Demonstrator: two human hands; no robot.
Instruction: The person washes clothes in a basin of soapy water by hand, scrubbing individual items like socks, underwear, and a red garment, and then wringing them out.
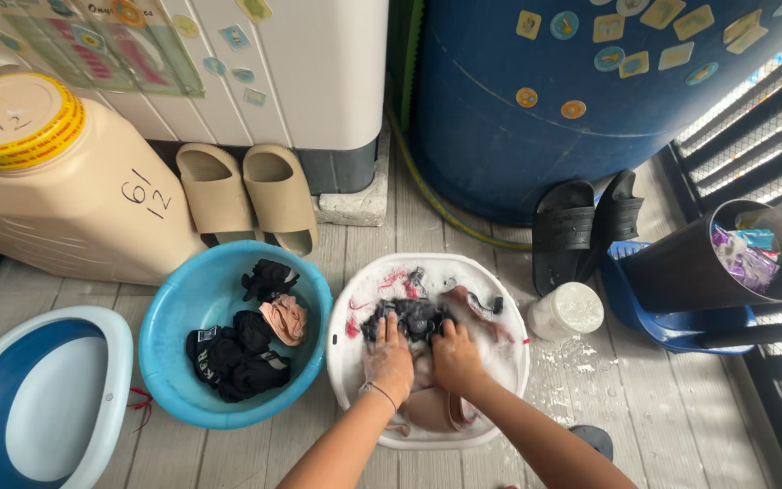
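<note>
Head view: both hands work inside a white wash basin point(346, 362) of soapy water on the wooden floor point(681, 407). The left hand point(389, 360), a thin band at its wrist, lies palm down with fingers curled and presses on a dark wet garment point(416, 317). The right hand point(454, 356), touching the left, is clenched on the same garment, which sits at twelve o'clock from the knuckles. A pinkish cloth point(432, 409) lies in the suds at six o'clock, under the wrists.

At nine o'clock from the basin stands a blue basin point(169, 362) holding black clothes point(233, 362) and a peach-coloured piece point(284, 319). At three o'clock is a white lidded jar point(566, 311). Tan slides point(246, 195) lean at eleven o'clock, black sandals point(586, 222) at one o'clock beside a blue barrel point(500, 127).
</note>
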